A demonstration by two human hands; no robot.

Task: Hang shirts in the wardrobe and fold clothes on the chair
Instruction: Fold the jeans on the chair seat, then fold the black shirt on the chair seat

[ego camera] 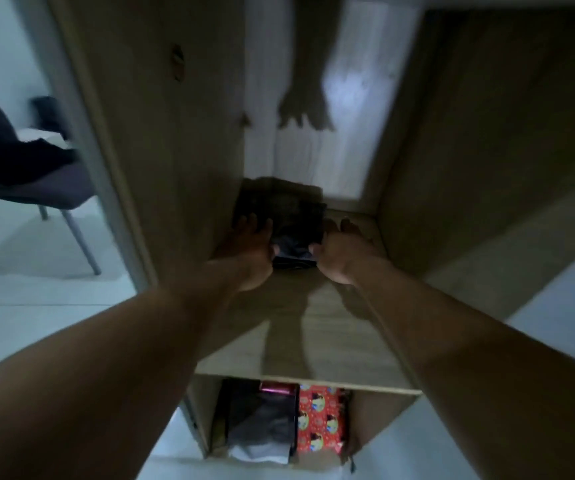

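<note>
Nothing in the view can be read: no text, label, brand or number. The red patterned box [320, 420] in the lower compartment of the wardrobe [452, 168] carries a repeated print of small figures and round shapes, but blur hides any lettering on it. The dark package [261, 414] just beside it, with a shiny pink top edge, shows no legible print either.

Dark folded clothes [280, 209] block shelf [334, 327] back, front open, walls [182, 161] either side

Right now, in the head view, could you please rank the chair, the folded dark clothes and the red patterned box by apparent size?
1. chair, though cropped by the frame
2. folded dark clothes
3. red patterned box
</note>
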